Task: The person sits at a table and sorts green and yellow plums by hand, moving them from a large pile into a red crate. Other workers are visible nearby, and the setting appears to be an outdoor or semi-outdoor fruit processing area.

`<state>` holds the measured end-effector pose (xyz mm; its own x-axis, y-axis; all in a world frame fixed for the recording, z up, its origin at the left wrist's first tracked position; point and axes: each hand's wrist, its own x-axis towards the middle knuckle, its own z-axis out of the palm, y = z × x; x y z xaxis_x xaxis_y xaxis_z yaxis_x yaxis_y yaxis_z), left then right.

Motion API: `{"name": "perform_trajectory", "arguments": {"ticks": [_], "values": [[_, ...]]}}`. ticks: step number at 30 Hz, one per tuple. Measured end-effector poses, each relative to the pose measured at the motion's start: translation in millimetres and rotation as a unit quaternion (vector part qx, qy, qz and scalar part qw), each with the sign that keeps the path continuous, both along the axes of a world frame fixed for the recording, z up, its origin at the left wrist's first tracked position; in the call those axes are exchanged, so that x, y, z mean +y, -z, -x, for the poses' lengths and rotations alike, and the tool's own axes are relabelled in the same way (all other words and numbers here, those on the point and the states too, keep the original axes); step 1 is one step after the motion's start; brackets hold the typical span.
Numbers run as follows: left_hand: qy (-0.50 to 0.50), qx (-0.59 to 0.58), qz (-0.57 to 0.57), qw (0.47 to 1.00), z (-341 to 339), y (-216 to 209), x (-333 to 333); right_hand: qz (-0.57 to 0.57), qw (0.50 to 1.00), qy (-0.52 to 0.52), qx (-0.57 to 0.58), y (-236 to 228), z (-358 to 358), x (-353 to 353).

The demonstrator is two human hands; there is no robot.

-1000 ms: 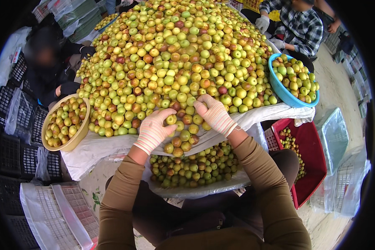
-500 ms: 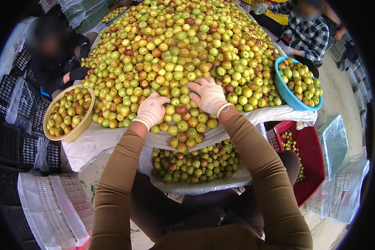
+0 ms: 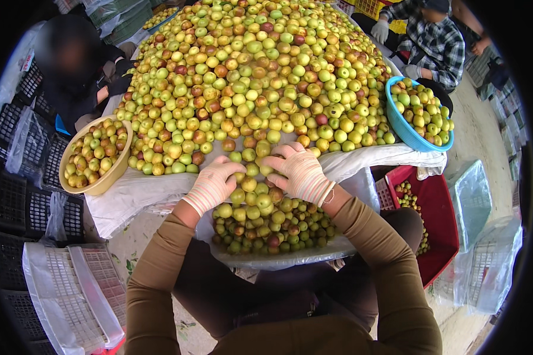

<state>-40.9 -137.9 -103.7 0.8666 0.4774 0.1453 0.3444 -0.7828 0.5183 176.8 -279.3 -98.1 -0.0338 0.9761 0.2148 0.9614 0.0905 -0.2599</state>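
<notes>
A large heap of green and brownish jujubes (image 3: 249,77) covers the cloth-draped table before me. At its near edge, my left hand (image 3: 210,184), in a striped whitish glove, bends its fingers beside some jujubes without closing on one. Opposite it, my right hand (image 3: 302,173), gloved alike, has its fingers apart and curved behind others. Between both hands a stream of jujubes (image 3: 257,184) drops over the edge. Below, a plastic-lined container (image 3: 290,258) between my knees holds many jujubes; its walls are partly hidden.
A tan basin (image 3: 124,163) of jujubes stands left, a blue basket (image 3: 411,135) of them right. A red bin (image 3: 438,242) sits low on the right. Plastic-wrapped crates (image 3: 71,296) flank me. Co-workers sit at left (image 3: 71,77) and far right (image 3: 435,44).
Both hands have drawn back toward me to the table's edge, pulling jujubes along. Several now tumble into the container, and a bare patch of cloth shows behind my hands.
</notes>
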Motion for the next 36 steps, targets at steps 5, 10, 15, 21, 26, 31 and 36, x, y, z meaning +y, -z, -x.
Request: {"name": "perform_trajectory", "arguments": {"ticks": [5, 10, 15, 21, 26, 31, 36], "values": [[0.037, 0.001, 0.099, 0.994, 4.9, -7.5, -7.7, -0.084, 0.995, -0.045, 0.019, 10.0, 1.9, -14.7], [-0.118, -0.006, -0.080, 0.990, -10.3, -14.1, 27.0, -0.053, 0.990, 0.103, 0.081, -7.0, -30.4, -1.5], [-0.114, 0.108, -0.063, 0.986, -46.6, 6.5, 59.7, 0.045, 0.988, 0.139, 0.042, 9.0, -33.2, 36.0], [-0.056, 0.126, 0.098, 0.986, -52.5, -12.8, 49.0, 0.098, 0.983, 0.083, 0.129, 10.1, -24.4, 59.0], [-0.011, 0.076, 0.074, 0.994, -42.9, 1.3, 45.7, -0.106, 0.994, 0.032, 0.022, 10.8, -18.8, 33.2], [-0.019, 0.064, 0.115, 0.991, -37.0, 6.4, 46.4, -0.057, 0.985, -0.162, -0.005, 30.3, 24.7, -76.9], [-0.013, 0.043, 0.153, 0.987, -43.9, 8.4, 22.5, 0.336, 0.921, 0.172, 0.103, 92.9, 7.0, -107.6]]}}
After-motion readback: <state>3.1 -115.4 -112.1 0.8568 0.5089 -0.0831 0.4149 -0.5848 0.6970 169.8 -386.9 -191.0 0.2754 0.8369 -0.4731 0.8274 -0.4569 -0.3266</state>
